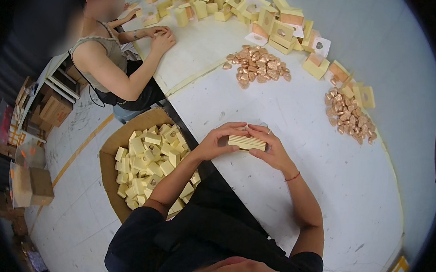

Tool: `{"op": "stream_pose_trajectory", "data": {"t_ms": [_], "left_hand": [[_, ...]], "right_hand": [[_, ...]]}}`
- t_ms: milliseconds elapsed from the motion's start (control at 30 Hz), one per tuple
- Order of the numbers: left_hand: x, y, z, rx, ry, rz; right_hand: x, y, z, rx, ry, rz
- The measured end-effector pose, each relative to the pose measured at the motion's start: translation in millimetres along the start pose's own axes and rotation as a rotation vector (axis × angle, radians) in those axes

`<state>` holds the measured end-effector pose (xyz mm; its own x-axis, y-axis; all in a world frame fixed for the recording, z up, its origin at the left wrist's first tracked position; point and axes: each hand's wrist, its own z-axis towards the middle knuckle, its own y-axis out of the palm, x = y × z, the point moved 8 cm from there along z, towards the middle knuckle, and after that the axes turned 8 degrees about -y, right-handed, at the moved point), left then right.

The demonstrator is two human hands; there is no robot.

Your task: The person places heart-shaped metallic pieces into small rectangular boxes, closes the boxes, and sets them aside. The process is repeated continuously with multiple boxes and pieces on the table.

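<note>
Both of my hands were closed on one small pale-yellow box (246, 143), the left hand (216, 142) gripping its left end and the right hand (269, 147) its right, just above the near edge of the white table (297, 120). I judged the step to be pressing the box shut. Next, I reckoned, it would need setting down in the cardboard bin of finished boxes (110, 150) at my left, while the copper heart-shaped pieces (257, 65) lay well apart up the table.

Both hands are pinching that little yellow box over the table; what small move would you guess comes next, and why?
Probably dropping the yellow box into the carton by the person's left. The left hand and right hand hold it closed, and that carton is already piled with matching boxes.
</note>
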<state>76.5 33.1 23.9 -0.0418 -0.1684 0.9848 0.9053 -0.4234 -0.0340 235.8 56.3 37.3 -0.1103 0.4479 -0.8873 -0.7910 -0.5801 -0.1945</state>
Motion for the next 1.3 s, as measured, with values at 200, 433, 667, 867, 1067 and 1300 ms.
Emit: {"op": "stream_pose_trajectory", "data": {"t_ms": [200,433,667,867,1067,1300], "left_hand": [[2.7,-0.5,-4.5,0.128,0.073,0.202],[-2.5,-1.4,-6.0,0.189,0.108,0.256],[5.9,6.3,-14.3,0.151,0.080,0.411],[10.9,15.0,-20.5,0.309,0.237,0.658],[17.9,16.0,-21.6,0.345,0.334,0.653],[29.2,23.1,-17.8,0.282,0.336,0.802]], "right_hand": [[-23.6,-0.1,-4.1,-0.005,-0.320,-0.712],[-26.2,3.5,-10.0,-0.041,-0.421,-0.832],[-36.0,3.9,-17.7,-0.052,-0.355,-0.807],[-31.8,4.1,-28.3,-0.046,-0.408,-0.947],[-37.7,2.9,-26.1,-0.022,-0.416,-0.934],[-40.1,-3.1,-27.1,-0.045,-0.380,-0.864]]}}
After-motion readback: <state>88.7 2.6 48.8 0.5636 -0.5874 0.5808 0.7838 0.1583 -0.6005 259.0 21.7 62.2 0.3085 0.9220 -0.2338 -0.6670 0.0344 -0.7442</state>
